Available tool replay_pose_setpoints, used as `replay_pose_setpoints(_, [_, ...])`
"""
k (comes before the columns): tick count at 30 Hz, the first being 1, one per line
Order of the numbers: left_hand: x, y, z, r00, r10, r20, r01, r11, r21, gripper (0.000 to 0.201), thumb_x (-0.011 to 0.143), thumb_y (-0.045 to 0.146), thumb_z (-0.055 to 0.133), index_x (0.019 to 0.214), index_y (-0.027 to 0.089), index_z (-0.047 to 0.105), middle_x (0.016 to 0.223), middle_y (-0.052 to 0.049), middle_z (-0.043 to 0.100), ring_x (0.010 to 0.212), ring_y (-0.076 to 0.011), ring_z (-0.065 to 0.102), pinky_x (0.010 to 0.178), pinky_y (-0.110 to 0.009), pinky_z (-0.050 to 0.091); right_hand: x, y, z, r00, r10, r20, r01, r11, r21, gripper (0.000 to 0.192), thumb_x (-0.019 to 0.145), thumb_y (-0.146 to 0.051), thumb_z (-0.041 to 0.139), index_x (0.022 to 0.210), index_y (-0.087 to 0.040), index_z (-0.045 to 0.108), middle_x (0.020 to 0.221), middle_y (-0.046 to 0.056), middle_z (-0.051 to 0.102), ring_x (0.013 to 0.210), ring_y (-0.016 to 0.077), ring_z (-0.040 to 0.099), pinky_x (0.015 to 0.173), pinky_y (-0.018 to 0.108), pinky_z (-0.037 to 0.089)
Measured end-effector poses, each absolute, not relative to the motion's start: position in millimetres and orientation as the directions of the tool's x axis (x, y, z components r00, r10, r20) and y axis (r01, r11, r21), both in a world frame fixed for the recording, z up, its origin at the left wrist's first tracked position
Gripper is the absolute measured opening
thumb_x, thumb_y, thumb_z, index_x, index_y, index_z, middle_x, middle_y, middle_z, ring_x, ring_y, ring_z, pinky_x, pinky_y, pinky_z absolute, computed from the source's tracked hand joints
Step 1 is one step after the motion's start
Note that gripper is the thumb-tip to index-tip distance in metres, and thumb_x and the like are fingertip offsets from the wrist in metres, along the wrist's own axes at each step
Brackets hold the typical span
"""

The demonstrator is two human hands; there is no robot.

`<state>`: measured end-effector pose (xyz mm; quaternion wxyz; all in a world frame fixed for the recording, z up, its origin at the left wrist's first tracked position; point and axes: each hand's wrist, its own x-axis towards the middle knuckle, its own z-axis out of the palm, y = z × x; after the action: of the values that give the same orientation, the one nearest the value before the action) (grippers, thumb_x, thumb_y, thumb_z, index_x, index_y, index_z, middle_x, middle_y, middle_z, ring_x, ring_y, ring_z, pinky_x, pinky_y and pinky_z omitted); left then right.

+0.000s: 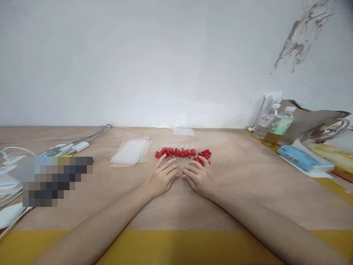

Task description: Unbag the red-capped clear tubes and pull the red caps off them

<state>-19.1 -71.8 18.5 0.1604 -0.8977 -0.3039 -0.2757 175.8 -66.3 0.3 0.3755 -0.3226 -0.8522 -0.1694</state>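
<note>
A heap of clear glass droppers with red rubber bulbs [182, 152] lies in the middle of the brown table [242, 173]. My left hand [162, 177] lies flat with its fingers spread, the fingertips touching the near side of the droppers. My right hand [199, 177] mirrors it on the right, its fingers resting on the clear tubes and on a few red bulbs. Neither hand has lifted anything. A stack of clear plastic bags [131, 152] is just left of the heap, and another clear bag [182, 131] lies behind it by the wall.
Cables and a white plug strip [72, 146] lie at the left with a blurred patch. At the right stand two plastic bottles [273, 125], a brown paper bag [311, 121] and a blue tissue pack [300, 159]. A yellow strip runs along the table's near edge.
</note>
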Motion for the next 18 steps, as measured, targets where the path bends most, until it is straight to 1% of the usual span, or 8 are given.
replay_pose_setpoints(4, [-19,-76,23,0.676,0.498,0.543,0.634,-0.769,-0.084,0.021,0.084,0.017,0.042,0.09,0.021,0.062,0.107,-0.004,0.062,0.119,-0.0225,0.04,0.104,-0.056,0.01,179,-68,1,-0.526,0.391,0.755,0.653,0.755,0.064,0.012,0.081,-0.023,0.051,0.086,-0.024,0.062,0.08,0.0,0.067,0.091,0.0167,0.054,0.1,0.047,0.019])
replay_pose_setpoints(6, [-20,-78,25,0.686,0.507,0.522,0.631,-0.772,-0.08,0.021,0.085,0.018,0.041,0.089,0.021,0.061,0.106,-0.004,0.062,0.12,-0.0224,0.039,0.104,-0.057,0.007,180,-68,2,-0.551,0.369,0.748,0.629,0.773,0.083,0.012,0.081,-0.023,0.051,0.086,-0.024,0.062,0.079,0.0,0.067,0.091,0.0165,0.055,0.099,0.046,0.023])
replay_pose_setpoints(8, [-22,-80,26,0.697,0.504,0.509,0.625,-0.776,-0.088,0.022,0.086,0.018,0.039,0.088,0.021,0.061,0.106,-0.003,0.063,0.121,-0.0214,0.039,0.105,-0.056,0.004,182,-67,2,-0.591,0.334,0.734,0.588,0.801,0.109,0.014,0.083,-0.022,0.049,0.086,-0.022,0.062,0.08,0.001,0.066,0.089,0.0154,0.055,0.097,0.041,0.031])
replay_pose_setpoints(10, [-23,-81,27,0.709,0.5,0.498,0.617,-0.781,-0.094,0.022,0.086,0.018,0.038,0.088,0.02,0.06,0.107,-0.002,0.062,0.121,-0.0199,0.038,0.106,-0.053,0.004,183,-66,2,-0.624,0.295,0.723,0.546,0.827,0.133,0.016,0.084,-0.02,0.046,0.088,-0.021,0.061,0.081,0.002,0.066,0.086,0.014,0.056,0.094,0.036,0.038])
replay_pose_setpoints(12, [-24,-82,28,0.714,0.498,0.492,0.608,-0.79,-0.083,0.021,0.086,0.017,0.038,0.089,0.02,0.059,0.107,-0.001,0.062,0.121,-0.0187,0.038,0.107,-0.05,0.006,184,-67,2,-0.642,0.266,0.719,0.52,0.841,0.153,0.018,0.085,-0.018,0.044,0.09,-0.019,0.061,0.082,0.003,0.065,0.083,0.0132,0.057,0.092,0.033,0.042])
replay_pose_setpoints(18, [-28,-83,26,0.709,0.499,0.498,0.584,-0.811,-0.019,0.023,0.086,0.016,0.038,0.091,0.021,0.059,0.108,0.0,0.062,0.121,-0.0183,0.038,0.107,-0.048,0.007,191,-69,2,-0.673,0.165,0.721,0.479,0.84,0.254,0.021,0.085,-0.014,0.043,0.097,-0.016,0.06,0.088,0.005,0.065,0.09,0.0151,0.057,0.093,0.035,0.044])
